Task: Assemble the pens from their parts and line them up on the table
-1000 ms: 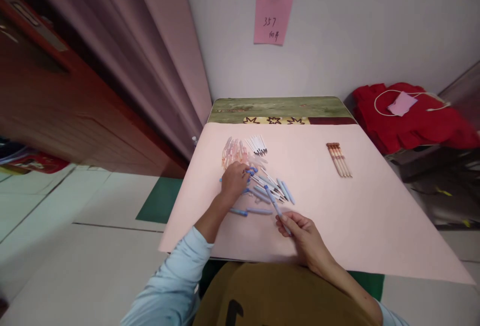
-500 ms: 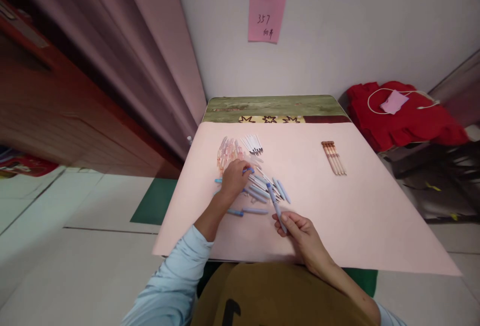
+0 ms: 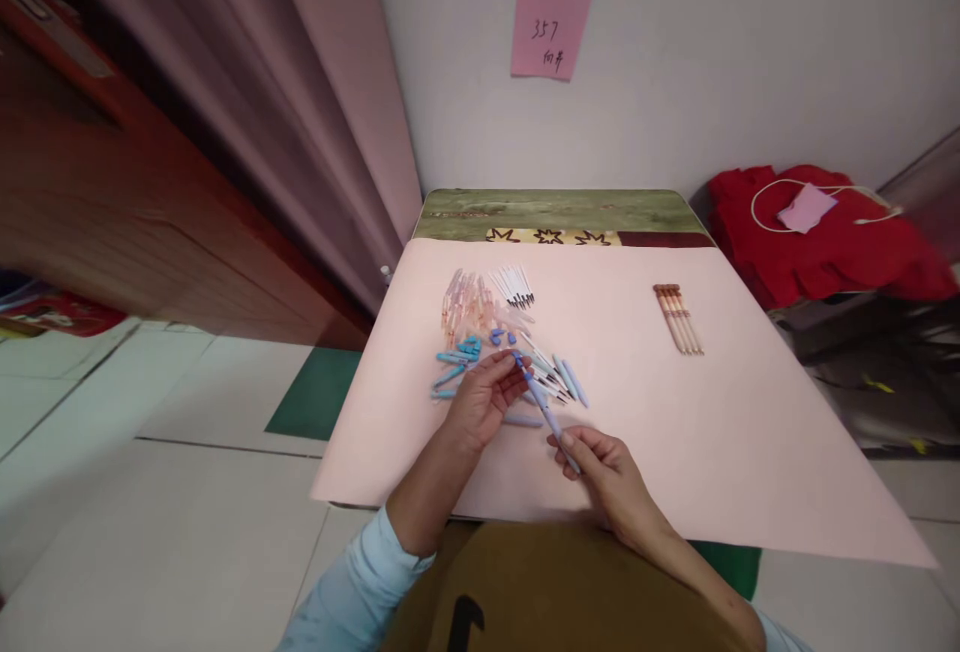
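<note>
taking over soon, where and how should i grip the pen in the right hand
I'd pinch the slim pen at its bare mid-barrel, from its open right side: the right hand grips its near end, the left hand is at its far end.

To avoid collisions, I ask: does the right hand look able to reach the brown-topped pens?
Probably yes: nothing stands between the right hand and the brown-topped pens on the sheet. But it holds a blue pen, which it would likely need to put down first.
</note>
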Demonstrator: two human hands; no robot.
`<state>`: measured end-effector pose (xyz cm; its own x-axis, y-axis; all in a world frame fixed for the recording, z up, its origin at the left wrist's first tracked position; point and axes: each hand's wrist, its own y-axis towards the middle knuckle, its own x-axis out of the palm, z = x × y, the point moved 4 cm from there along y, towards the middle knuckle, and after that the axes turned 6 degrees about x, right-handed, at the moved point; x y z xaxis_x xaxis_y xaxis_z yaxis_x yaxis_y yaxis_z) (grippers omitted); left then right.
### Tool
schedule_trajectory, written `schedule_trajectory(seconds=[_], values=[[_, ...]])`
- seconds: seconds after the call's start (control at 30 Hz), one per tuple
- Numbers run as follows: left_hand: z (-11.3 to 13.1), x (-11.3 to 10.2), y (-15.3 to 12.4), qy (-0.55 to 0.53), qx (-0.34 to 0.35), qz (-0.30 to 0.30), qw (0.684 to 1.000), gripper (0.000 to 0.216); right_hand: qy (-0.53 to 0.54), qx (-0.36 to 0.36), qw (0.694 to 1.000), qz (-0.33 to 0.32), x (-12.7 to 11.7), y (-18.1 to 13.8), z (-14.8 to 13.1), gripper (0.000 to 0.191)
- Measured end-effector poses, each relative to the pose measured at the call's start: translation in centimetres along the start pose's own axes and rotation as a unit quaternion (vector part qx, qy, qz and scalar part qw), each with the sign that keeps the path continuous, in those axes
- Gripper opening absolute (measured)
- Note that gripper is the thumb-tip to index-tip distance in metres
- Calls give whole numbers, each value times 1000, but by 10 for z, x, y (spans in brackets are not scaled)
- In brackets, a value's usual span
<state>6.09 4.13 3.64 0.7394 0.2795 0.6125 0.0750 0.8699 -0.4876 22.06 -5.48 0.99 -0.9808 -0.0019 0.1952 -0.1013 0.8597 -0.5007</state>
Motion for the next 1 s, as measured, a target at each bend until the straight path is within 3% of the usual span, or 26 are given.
schedule_trajectory(seconds=[0.27,0.53,0.73,1.0], values=[[-3,0,0,16,8,0,1000,13,3,1,1000,4,-1,-1,0,43],[1,1,-4,104,107,-35,988,32,2,-2,1000,6,0,-1,-1,45],[-1,4,-6,126,110,-35,985,33,23,6,1000,10,3,-3,-1,45],[1,14,-15,149,125,-50,980,33,-46,-35,998,31,-1,-1,-4,41]])
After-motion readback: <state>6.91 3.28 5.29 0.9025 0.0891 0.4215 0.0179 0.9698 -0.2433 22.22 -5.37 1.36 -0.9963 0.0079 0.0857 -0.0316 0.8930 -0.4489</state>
